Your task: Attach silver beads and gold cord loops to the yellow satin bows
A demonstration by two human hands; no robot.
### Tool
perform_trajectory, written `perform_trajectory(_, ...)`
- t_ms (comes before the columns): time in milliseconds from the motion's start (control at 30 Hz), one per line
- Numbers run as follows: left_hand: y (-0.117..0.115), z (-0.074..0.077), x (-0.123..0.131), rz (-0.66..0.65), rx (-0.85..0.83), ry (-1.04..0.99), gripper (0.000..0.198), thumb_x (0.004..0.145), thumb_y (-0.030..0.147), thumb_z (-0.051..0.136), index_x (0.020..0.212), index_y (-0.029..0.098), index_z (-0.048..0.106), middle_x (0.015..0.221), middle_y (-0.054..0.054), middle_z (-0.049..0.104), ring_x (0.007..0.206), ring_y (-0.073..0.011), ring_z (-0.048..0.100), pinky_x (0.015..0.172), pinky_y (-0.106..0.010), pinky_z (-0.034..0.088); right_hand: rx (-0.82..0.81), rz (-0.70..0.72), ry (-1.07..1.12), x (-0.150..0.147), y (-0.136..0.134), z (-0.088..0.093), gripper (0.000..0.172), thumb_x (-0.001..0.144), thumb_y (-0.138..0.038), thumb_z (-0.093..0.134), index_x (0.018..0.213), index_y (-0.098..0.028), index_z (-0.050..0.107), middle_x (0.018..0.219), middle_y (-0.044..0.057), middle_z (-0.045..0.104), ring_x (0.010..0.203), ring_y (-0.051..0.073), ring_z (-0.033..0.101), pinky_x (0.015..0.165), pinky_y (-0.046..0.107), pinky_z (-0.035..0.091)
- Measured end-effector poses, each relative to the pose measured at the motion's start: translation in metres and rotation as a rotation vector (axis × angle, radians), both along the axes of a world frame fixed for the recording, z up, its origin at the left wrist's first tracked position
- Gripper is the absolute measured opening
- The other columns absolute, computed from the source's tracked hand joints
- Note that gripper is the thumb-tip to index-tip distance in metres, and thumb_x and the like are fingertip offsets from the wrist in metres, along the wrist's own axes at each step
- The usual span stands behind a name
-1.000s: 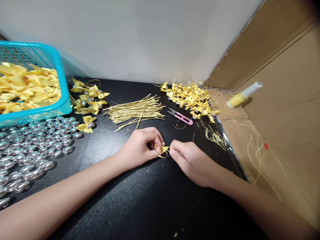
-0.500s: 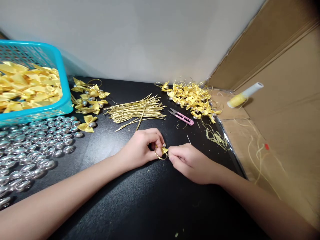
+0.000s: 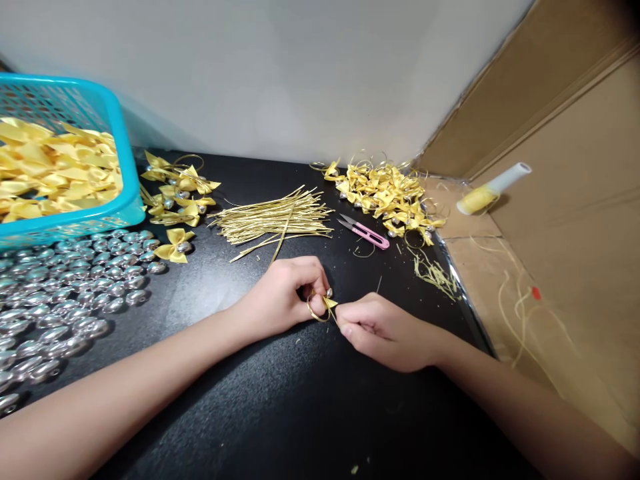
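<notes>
Yellow bow (image 3: 331, 302) in the left hand (image 3: 290, 290)

The left grip is pinched closed on the bow near the middle of the worktop (image 3: 280, 413); the hand hides much of it, leaving a ribbon tip, a silver bead (image 3: 329, 292) and part of a gold loop (image 3: 316, 316) showing. Just beside it, the right hand (image 3: 383, 331) is curled closed on a thin strand (image 3: 335, 319), whose far end is lost in the fist. A fine, needle-like sliver (image 3: 379, 285) shows behind; whether it is held, I cannot tell. Beyond lie gold ties (image 3: 275, 220), pink snips (image 3: 371, 237) and a tangled heap of bows (image 3: 383, 190). The left edge cuts off loose silver beads (image 3: 115, 273) and a blue basket (image 3: 131, 180).
</notes>
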State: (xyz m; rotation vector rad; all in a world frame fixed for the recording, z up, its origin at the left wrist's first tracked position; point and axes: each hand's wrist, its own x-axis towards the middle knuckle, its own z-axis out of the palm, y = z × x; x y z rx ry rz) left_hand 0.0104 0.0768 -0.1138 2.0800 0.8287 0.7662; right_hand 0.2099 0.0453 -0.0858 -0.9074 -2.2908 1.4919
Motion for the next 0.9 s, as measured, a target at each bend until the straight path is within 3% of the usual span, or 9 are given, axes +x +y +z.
perform_trajectory(300, 0.0028, 0.0032, -0.0031, -0.043, -0.072, 0.032, 0.002, 0.074, 0.013, 0.063, 0.073, 0.014, 0.064, 0.079, -0.004, 0.064, 0.070, -0.0136, 0.060, 0.063, -0.025, 0.049, -0.059, -0.062, 0.042, -0.0012, 0.0002, -0.0019, 0.029, 0.089, -0.013, 0.040, 0.063, -0.020, 0.032, 0.060, -0.006, 0.033, 0.056, 0.008, 0.032, 0.055, 0.023, 0.028)
perform_trajectory(500, 0.0039, 0.0060, -0.0059, -0.074, -0.105, 0.066, 0.010, 0.071, 0.009, 0.061, 0.080, 0.012, 0.064, 0.083, -0.005, 0.062, 0.066, -0.0117, 0.056, 0.060, -0.024, 0.048, -0.130, -0.099, 0.112, 0.0003, 0.0016, -0.0065, 0.031, 0.092, -0.020, 0.040, 0.062, -0.020, 0.034, 0.060, -0.006, 0.036, 0.057, 0.009, 0.033, 0.056, 0.024, 0.029)
perform_trajectory(733, 0.0038, 0.0034, -0.0075, -0.094, -0.068, 0.051, 0.005, 0.080, 0.015, 0.059, 0.080, 0.013, 0.064, 0.084, -0.005, 0.063, 0.070, -0.0127, 0.058, 0.063, -0.025, 0.049, -0.144, -0.108, 0.129, 0.0010, 0.0006, -0.0067, 0.030, 0.092, -0.018, 0.041, 0.063, -0.019, 0.035, 0.060, -0.006, 0.037, 0.056, 0.008, 0.033, 0.055, 0.023, 0.029)
perform_trajectory(900, 0.0047, 0.0000, -0.0089, -0.119, -0.053, 0.016, 0.006, 0.079, 0.010, 0.060, 0.075, 0.014, 0.062, 0.082, -0.005, 0.065, 0.076, -0.0140, 0.062, 0.068, -0.025, 0.050, -0.105, -0.086, 0.111, 0.0003, -0.0007, -0.0056, 0.029, 0.090, -0.014, 0.042, 0.063, -0.019, 0.034, 0.059, -0.007, 0.034, 0.056, 0.008, 0.031, 0.054, 0.022, 0.028)
